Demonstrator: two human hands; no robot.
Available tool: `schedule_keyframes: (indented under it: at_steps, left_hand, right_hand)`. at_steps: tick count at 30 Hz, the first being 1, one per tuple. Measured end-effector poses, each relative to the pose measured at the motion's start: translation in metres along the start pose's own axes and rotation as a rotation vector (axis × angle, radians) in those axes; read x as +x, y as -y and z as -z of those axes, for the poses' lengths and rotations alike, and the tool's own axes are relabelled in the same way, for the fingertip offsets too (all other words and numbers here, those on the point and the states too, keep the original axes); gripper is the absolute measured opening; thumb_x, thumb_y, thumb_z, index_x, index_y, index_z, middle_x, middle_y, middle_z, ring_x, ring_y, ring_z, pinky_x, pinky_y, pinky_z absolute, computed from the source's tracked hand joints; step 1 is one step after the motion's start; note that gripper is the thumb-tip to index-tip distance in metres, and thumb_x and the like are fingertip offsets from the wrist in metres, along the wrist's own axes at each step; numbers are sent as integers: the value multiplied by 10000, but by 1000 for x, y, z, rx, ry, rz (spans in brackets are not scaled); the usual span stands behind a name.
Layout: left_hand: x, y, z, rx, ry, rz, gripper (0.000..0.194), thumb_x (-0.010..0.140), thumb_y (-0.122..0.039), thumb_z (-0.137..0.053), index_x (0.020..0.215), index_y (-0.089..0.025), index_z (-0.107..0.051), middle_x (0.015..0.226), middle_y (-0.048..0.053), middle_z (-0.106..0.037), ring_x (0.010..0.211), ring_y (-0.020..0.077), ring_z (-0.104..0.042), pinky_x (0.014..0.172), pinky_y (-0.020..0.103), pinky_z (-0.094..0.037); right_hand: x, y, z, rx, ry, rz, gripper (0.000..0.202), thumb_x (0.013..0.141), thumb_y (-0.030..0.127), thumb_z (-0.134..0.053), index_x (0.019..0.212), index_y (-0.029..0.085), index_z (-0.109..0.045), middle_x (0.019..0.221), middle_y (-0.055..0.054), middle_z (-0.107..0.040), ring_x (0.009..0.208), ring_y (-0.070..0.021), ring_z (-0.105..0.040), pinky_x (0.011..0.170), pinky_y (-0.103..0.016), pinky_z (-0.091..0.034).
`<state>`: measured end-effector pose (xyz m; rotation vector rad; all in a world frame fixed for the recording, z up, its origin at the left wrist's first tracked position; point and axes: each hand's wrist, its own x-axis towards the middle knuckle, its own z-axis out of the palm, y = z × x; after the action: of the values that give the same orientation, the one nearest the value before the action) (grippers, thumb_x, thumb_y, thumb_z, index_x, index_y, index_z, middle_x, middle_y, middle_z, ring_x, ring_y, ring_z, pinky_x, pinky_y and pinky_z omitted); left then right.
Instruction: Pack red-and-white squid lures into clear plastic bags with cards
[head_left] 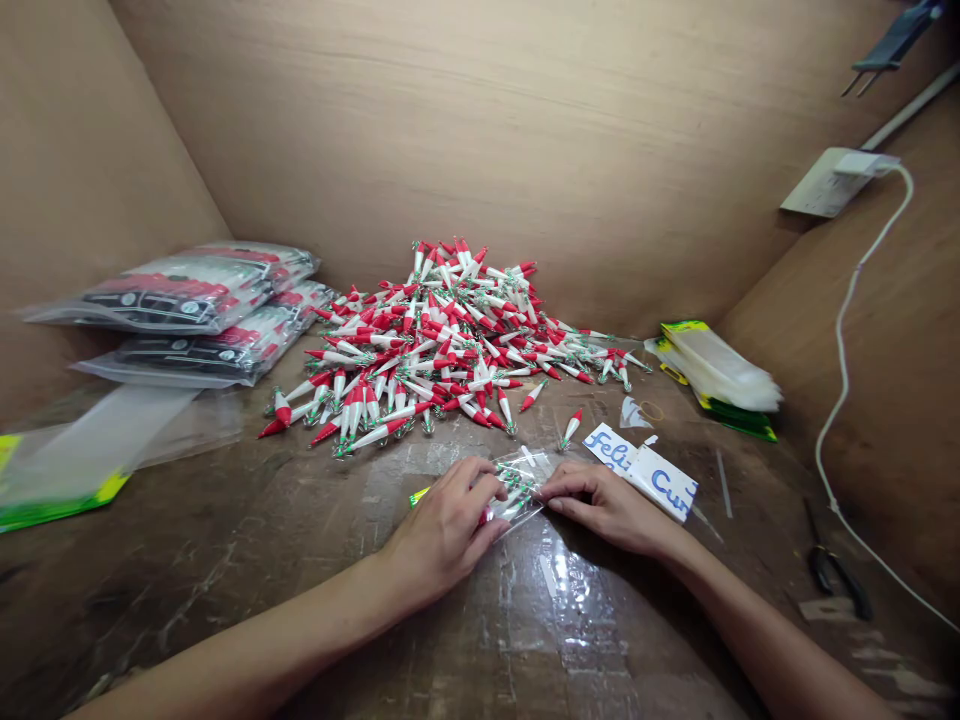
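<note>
- One clear bag [523, 487]: I noted it in front of the lure pile [450, 350].
- Left hand [454, 510]: grasped the bag.
- Right hand [611, 505]: pinched its edge.

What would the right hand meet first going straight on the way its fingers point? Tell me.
The right hand would likely first meet the clear packet, whose edge it seems to pinch; the left hand lies just beyond. Depth is unclear, so it might slide over the packet.
</note>
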<state>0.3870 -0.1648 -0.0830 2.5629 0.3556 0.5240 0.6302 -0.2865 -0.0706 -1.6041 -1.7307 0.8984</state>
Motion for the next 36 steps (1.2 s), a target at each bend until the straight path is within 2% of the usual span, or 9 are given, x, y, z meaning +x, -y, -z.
schedule_keyframes:
  at_steps: [13,22,28,36]
  left_hand:
    - [2,8,-1,-29,22,-4,126,941,-200,-616,1062,-226,-589,1238,90,-546,1091,251,-581,939,423,-508]
    - [4,10,-1,-38,7,-10,111,973,-165,-539,1040,-225,-605,1200,79,-575,1057,230,-595,909,382,-509]
    - [1,9,-1,31,17,-41,106,973,-202,-557,1065,-227,-603,1263,93,-568,1137,268,-573,982,445,-485]
    - [0,7,-1,39,39,-5,131,983,-224,-557,1113,-224,-577,1307,107,-539,1173,278,-556,1004,464,-483]
  right_hand:
    - [1,-1,11,-88,96,98,309,1004,307,-555,1285,325,-682,991,-39,-664,922,-197,-613,858,-332,-475]
    - [2,8,11,-6,101,68,251,989,315,-566,1186,271,-716,1099,-53,-695,1013,-220,-623,942,-367,-476]
    - [1,7,8,41,123,45,205,968,323,-600,1104,250,-735,1090,-43,-705,1024,-215,-633,960,-353,-466]
    - [-2,10,2,49,64,-13,218,973,290,-584,1117,267,-747,1103,-37,-725,1031,-221,-650,946,-346,-475]
